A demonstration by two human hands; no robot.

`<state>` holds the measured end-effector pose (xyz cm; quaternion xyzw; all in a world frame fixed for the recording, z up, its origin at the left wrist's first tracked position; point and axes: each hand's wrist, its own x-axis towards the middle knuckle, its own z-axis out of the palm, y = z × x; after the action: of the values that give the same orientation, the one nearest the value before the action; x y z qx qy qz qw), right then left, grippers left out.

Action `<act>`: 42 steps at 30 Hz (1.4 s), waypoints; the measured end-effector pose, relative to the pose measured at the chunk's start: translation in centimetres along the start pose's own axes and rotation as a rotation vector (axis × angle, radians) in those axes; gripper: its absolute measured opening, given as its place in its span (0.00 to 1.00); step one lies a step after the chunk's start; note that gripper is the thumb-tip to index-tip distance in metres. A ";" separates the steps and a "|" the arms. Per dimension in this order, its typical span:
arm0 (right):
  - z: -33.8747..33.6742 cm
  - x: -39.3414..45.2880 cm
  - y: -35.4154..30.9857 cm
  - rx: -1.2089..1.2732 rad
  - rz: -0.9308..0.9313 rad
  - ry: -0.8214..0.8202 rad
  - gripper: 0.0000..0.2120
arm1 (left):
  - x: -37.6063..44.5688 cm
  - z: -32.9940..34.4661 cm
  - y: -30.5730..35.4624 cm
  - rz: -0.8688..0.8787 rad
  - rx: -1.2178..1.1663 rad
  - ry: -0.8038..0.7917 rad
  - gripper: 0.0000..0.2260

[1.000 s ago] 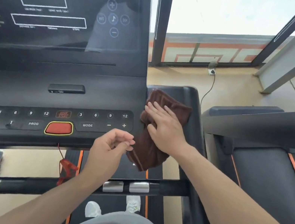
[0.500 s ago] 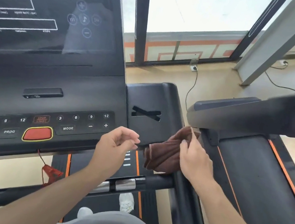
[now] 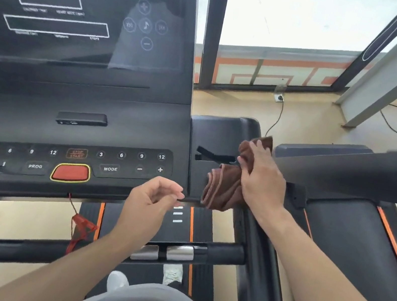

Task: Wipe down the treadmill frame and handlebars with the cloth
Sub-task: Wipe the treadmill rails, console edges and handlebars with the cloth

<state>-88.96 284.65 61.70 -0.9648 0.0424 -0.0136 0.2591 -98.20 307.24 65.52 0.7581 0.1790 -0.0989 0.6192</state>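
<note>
My right hand (image 3: 263,177) lies flat on a brown cloth (image 3: 222,189) and presses it against the right edge of the treadmill's black side tray (image 3: 217,132), at the top of the right side frame (image 3: 259,267). Part of the cloth hangs down below the tray. My left hand (image 3: 150,201) hovers loosely curled and holds nothing, just in front of the control console (image 3: 70,162). The front handlebar (image 3: 216,254) with its silver grip sensors crosses below both hands.
A dark display panel (image 3: 84,10) rises above the console. A red safety clip (image 3: 80,229) dangles on a cord under the stop button. A second treadmill (image 3: 353,230) stands close on the right. Windows and floor sockets with cables lie ahead.
My right hand slid the cloth from the tray's inner side down its front edge, then up along the tray's right edge. My left hand stayed hovering by the console.
</note>
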 end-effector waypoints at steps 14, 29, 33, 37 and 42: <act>4.1 3.0 -6.2 0.246 -0.207 -0.371 0.18 | -2.3 -3.9 -1.3 0.061 0.066 0.077 0.15; 3.3 -22.5 -11.2 0.559 -0.140 -0.365 0.21 | -8.9 -8.6 -6.0 -0.406 -0.245 -0.354 0.22; 6.8 -29.0 -13.3 0.426 -0.326 -0.414 0.22 | -11.2 -10.5 -8.7 -0.684 -0.435 -0.536 0.25; 8.8 -33.8 -13.2 0.368 -0.305 -0.278 0.24 | -13.0 -10.0 -10.7 -0.556 -0.541 -0.368 0.13; 7.8 -37.0 -12.3 0.762 0.109 0.073 0.18 | -15.1 -9.7 -12.1 -0.408 -0.370 -0.314 0.07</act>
<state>-124.50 302.43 60.96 -0.7946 0.0946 -0.0492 0.5976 -117.47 316.50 62.28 0.5564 0.2448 -0.3026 0.7341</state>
